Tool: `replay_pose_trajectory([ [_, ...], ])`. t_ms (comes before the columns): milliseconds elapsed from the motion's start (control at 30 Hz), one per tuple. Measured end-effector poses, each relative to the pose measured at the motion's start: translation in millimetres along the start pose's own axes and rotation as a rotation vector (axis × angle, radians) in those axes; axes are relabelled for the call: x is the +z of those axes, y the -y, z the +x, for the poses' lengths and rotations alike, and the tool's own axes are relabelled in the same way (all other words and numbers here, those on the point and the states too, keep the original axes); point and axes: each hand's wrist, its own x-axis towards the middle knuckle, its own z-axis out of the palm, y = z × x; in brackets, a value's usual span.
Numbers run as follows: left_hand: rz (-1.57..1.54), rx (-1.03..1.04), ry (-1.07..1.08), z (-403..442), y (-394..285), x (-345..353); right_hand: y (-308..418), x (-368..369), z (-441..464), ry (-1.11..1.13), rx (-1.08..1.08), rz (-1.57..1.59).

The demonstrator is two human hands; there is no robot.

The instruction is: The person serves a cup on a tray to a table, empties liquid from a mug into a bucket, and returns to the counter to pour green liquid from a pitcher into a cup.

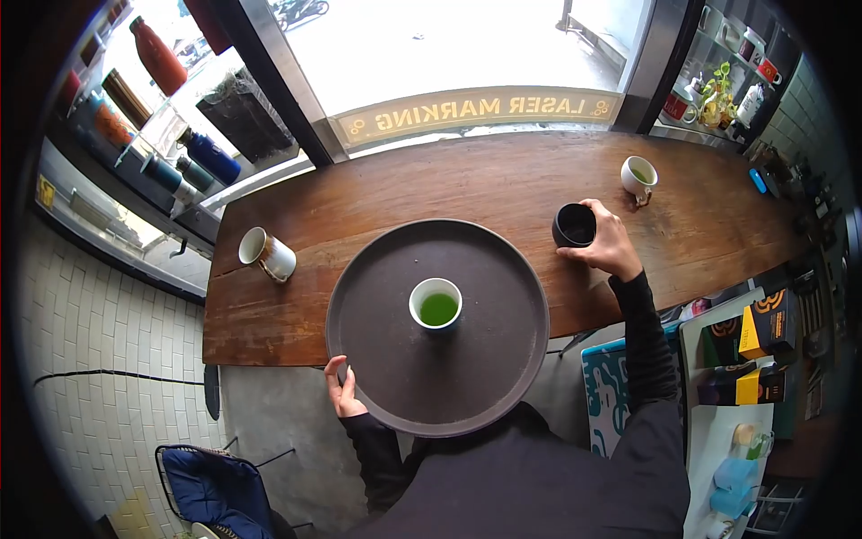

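A round dark brown serving tray (386,359) is held level in front of me, partly over the table's near edge. My left hand (345,392) holds it from the near left, fingers curled up by the rim and the rest hidden beneath. On the tray stands a white cup (437,304) with bright green liquid inside. To the right, my right hand (611,244) is wrapped round a black cup (573,226) at the tabletop; its inside looks dark. Beyond that hand is a white handled cup (639,176) containing something green.
The wooden table (449,184) runs along a window. A white and brown mug (268,254) is at its left end. Shelves with bottles (160,56) flank the window. Boxes (763,328) lie on a side counter at right; a chair (215,490) stands lower left.
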Motion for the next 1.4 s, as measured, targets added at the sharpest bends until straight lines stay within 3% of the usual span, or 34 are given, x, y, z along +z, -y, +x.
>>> replay_pose_trajectory([
  [133, -0.014, -0.002, -0.004, 0.9, 0.3, -0.5, 0.9, -3.6, -3.9, 0.067, 0.070, 0.043],
  [233, -0.057, -0.019, 0.000, -0.4, -1.2, 1.4, 15.9, 0.0, -7.6, -0.030, -0.003, -0.246],
  [333, -0.018, -0.016, -0.014, -4.3, -7.9, 6.6, 64.5, 2.1, 1.6, -0.120, -0.208, -0.207],
  [367, 0.036, 0.016, -0.007, -5.8, -11.0, 8.8, 83.3, 3.0, 2.3, -0.061, -0.306, -0.126],
  [467, 0.046, 0.033, 0.005, -4.9, -7.8, 7.4, 127.4, 20.1, 4.9, 0.552, -0.359, 0.434],
  [667, 0.027, 0.038, 0.002, -6.0, -8.4, 9.7, 158.7, 83.0, -4.0, 0.690, -0.567, 0.466],
  [700, 0.043, 0.045, 0.003, -6.0, -8.1, 9.9, 161.0, 88.7, -4.0, 0.576, -0.623, 0.479],
  [800, 0.050, 0.078, 0.007, -6.0, -10.6, 12.6, 161.7, 84.7, 1.2, 0.620, -0.553, 0.502],
  [900, 0.013, 0.085, 0.008, -4.8, -8.8, 13.8, 157.8, 79.8, 12.2, 0.472, -0.542, 0.482],
  [1100, 0.026, 0.090, 0.003, -9.8, -18.5, 19.3, 138.3, 58.5, 55.3, 0.139, -0.263, 0.350],
  [1133, 0.023, 0.091, 0.008, -9.1, -19.1, 19.7, 131.5, 57.0, 65.9, 0.102, -0.299, 0.365],
  [1400, 0.036, 0.112, 0.005, -8.3, -17.5, 20.5, 81.8, 78.3, 113.3, 0.030, -0.025, 0.172],
])
